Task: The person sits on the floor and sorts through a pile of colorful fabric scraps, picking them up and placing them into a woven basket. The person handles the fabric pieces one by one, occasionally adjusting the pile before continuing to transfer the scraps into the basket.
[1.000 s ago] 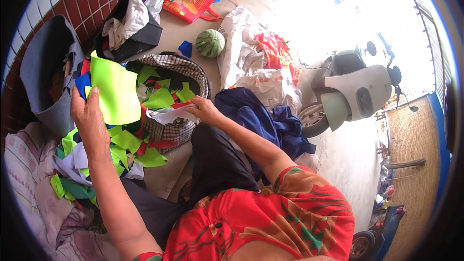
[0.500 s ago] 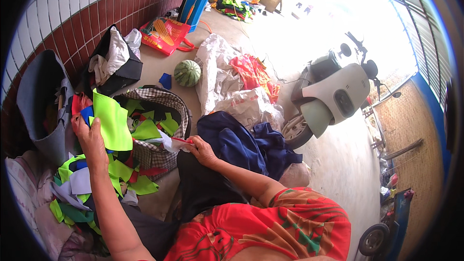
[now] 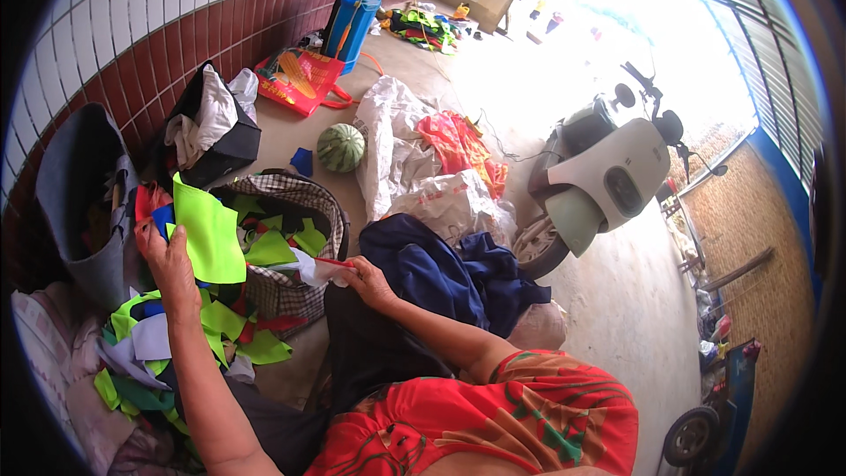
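left hand (image 3: pixel 167 269) is up near the floor's left edge by the wall, pinching one lime-green fabric piece (image 3: pixel 210 229) between thumb and fingers, sheet held upright. below it a loose pile of scraps (image 3: pixel 154 353) on the floor, green, grey and blue, too many to count. just right of the raised piece, one checked bag (image 3: pixel 304 198), open, stuffed with more green and red offcuts. right hand (image 3: pixel 368 280) is closed around what looks like red-handled scissors (image 3: pixel 333 262) plus a bit of white cloth (image 3: pixel 310 271); blades not visible, can't tell if they're open.

step looks like sorting/trimming scraps: piece lifted, not yet cut or dropped. next move needs the green piece brought across to the right hand, or laid on the pile.

further right: one dark blue cloth heap (image 3: pixel 458 269), one watermelon (image 3: pixel 340 147), one white scooter (image 3: pixel 608 181).
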The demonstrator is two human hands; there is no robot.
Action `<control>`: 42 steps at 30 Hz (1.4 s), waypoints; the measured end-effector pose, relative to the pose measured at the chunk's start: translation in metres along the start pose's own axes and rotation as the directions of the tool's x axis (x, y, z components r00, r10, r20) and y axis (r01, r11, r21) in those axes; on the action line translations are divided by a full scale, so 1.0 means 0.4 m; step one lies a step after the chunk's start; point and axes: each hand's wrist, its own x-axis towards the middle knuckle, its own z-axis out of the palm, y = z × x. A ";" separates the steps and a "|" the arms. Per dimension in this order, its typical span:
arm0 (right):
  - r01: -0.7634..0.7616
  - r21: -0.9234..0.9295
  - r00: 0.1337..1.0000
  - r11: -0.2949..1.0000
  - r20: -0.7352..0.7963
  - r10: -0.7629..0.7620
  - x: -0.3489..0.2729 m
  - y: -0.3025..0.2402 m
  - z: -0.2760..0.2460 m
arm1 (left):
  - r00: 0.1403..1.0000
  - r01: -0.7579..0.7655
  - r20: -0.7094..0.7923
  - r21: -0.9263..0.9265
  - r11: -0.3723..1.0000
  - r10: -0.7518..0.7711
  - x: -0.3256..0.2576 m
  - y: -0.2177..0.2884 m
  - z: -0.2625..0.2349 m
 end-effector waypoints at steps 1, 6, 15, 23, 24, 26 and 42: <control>-0.111 0.116 0.994 0.987 0.015 0.110 0.007 0.006 0.001 | 0.999 0.039 0.027 -0.018 0.999 -0.039 -0.001 0.004 -0.003; -0.380 0.762 0.909 0.524 0.202 0.365 0.049 -0.099 -0.046 | 1.000 0.022 -0.012 -0.007 1.000 -0.022 0.007 -0.002 -0.011; -0.313 0.896 0.950 0.314 0.290 0.120 0.052 -0.214 -0.048 | 0.980 -0.062 0.194 0.088 0.994 0.044 -0.028 -0.051 0.045; -0.420 0.714 0.774 0.560 0.604 -0.189 0.037 -0.313 -0.047 | 0.760 0.118 0.625 0.136 0.984 -0.178 -0.150 -0.055 0.161; -0.452 0.706 0.775 0.545 0.613 -0.152 0.026 -0.312 -0.043 | 0.742 0.124 0.649 0.115 0.986 -0.169 -0.163 -0.052 0.169; -0.470 0.658 0.770 0.588 0.632 -0.092 0.008 -0.311 -0.048 | 0.690 0.131 0.702 0.117 0.984 -0.176 -0.178 -0.063 0.178; -0.360 0.559 0.920 0.747 0.346 0.185 -0.052 -0.222 -0.091 | 0.600 0.147 0.786 0.078 0.986 -0.151 -0.216 0.019 0.194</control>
